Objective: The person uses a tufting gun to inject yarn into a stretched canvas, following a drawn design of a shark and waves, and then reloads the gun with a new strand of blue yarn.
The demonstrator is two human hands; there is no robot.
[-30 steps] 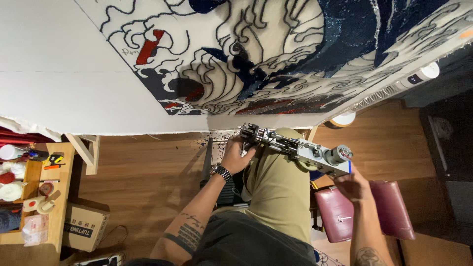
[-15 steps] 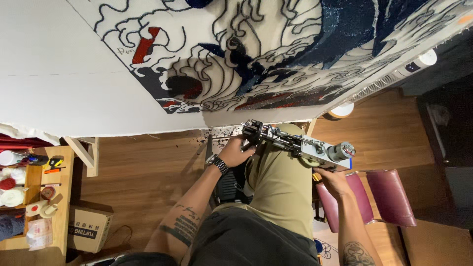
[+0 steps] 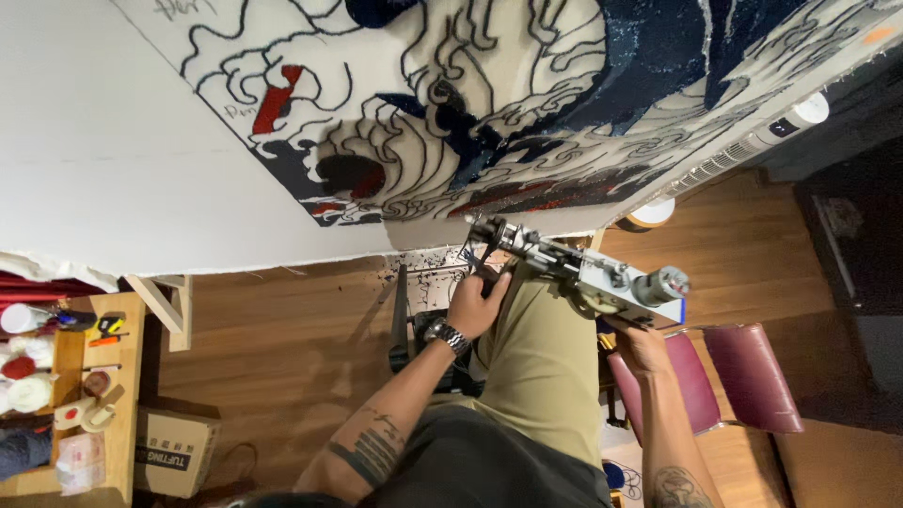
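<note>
A metal tufting gun (image 3: 583,271) points at the lower edge of a stretched white cloth (image 3: 113,160) bearing a tufted design (image 3: 489,103) in dark blue, cream and red. My left hand (image 3: 478,303), with a watch on the wrist, grips the gun's front near the needle. My right hand (image 3: 643,346) holds the gun's rear under its motor. The gun's tip sits just below the tufted area, close to the cloth. My khaki-trousered leg (image 3: 541,376) is under the gun.
A maroon padded chair (image 3: 743,376) stands at right on the wooden floor (image 3: 282,348). A wooden shelf (image 3: 66,395) with yarn cones and tools is at left, a cardboard box (image 3: 174,452) beside it. A wooden frame leg (image 3: 169,301) hangs below the cloth.
The view has drifted down and left across the cloth. Both hands keep hold of the gun, whose tip stays near the cloth's lower edge.
</note>
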